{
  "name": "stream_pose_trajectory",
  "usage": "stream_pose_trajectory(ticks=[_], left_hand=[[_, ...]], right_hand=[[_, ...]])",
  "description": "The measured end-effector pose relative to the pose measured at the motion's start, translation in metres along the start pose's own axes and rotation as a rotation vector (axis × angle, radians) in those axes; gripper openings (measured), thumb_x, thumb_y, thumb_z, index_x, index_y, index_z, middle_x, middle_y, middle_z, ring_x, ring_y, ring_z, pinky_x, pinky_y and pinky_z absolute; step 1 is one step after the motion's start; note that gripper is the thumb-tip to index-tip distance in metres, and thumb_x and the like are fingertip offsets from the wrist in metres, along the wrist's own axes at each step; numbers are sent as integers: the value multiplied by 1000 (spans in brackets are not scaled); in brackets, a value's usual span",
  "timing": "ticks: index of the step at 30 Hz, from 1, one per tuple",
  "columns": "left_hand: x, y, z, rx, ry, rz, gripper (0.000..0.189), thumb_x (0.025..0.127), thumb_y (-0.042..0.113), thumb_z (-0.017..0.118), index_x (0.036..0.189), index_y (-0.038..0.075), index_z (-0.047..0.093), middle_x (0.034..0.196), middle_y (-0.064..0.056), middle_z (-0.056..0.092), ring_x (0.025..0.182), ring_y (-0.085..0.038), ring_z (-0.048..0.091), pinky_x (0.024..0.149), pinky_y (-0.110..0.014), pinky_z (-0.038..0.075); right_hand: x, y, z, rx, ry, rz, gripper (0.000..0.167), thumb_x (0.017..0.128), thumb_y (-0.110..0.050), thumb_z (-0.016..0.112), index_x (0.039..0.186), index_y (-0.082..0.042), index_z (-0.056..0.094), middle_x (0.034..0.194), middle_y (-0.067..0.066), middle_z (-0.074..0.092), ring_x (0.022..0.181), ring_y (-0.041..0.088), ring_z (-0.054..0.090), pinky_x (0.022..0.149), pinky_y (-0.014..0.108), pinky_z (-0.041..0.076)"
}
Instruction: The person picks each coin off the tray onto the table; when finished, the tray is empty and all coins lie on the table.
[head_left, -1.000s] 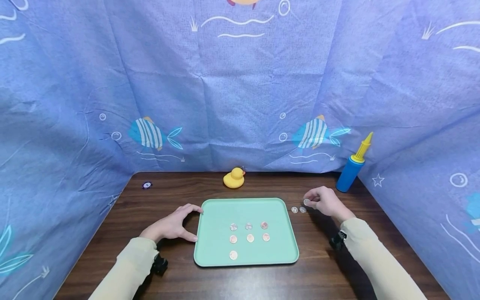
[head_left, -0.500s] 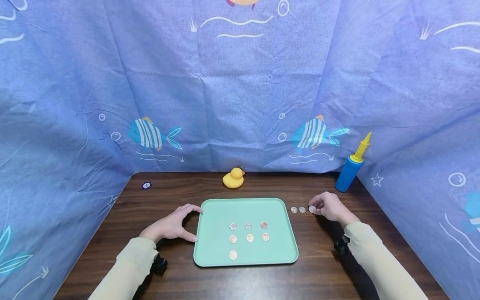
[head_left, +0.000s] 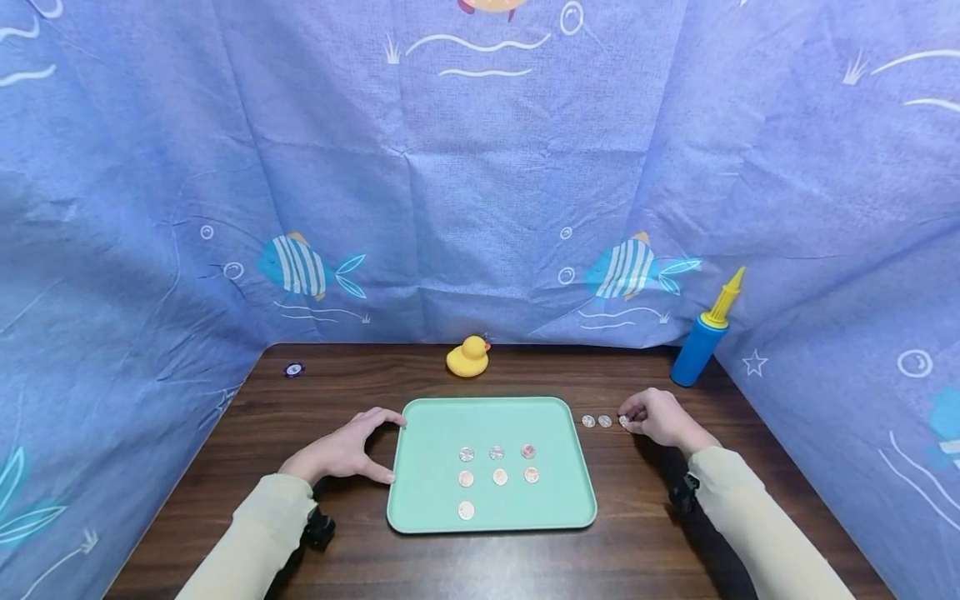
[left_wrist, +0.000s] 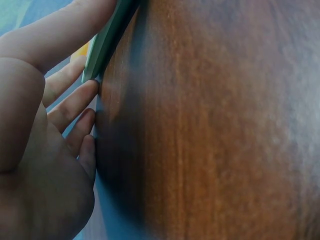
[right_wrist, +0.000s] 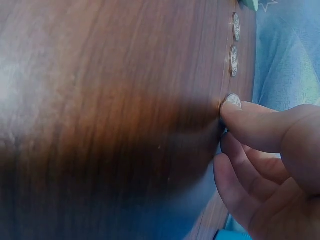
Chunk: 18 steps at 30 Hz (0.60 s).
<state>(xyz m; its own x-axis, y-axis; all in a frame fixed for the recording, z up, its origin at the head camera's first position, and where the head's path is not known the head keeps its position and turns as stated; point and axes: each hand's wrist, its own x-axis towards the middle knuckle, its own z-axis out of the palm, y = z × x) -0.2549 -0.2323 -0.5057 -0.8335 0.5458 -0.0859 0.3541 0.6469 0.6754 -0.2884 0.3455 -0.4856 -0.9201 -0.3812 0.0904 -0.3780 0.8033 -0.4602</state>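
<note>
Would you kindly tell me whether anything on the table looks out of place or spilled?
Nothing looks spilled. Slightly odd: on the green rectangular tray, one round metallic coin lies alone in the nearest row, while both rows beyond hold three.

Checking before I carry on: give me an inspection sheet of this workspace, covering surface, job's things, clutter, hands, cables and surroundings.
Surface: dark wood-grain table, glossy near the front.
Job's things: green tray bearing seven coins; three coins in a row to its right.
Clutter: yellow duck; blue pump; small dark-rimmed disc.
Left hand: spread, touching the tray's left edge.
Right hand: pinches the row's rightmost coin.
Cables: nothing seen.
Surroundings: blue fish-print cloth.
</note>
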Motion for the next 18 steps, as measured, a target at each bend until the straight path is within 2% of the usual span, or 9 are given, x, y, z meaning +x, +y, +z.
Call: stream_pose_trajectory(ticks=[10, 18], left_hand=[[-1, 3, -2, -22, -5, -3, 86, 79, 47, 92, 148, 17, 52, 155, -9, 46, 148, -38, 35, 116, -64, 33], [-2, 2, -2, -24, -2, 12, 86, 79, 47, 92, 148, 16, 52, 154, -10, 46, 147, -38, 35, 115, -64, 33]], right_hand=[[3, -2, 3, -19, 19, -23, 10, 83, 1, 84, 89, -4, 79, 77, -1, 73, 71, 11, 65, 65, 29, 53], [4, -6, 3, -10, 21, -1, 9, 83, 0, 84, 89, -4, 79, 78, -1, 72, 72, 12, 64, 67, 31, 53]])
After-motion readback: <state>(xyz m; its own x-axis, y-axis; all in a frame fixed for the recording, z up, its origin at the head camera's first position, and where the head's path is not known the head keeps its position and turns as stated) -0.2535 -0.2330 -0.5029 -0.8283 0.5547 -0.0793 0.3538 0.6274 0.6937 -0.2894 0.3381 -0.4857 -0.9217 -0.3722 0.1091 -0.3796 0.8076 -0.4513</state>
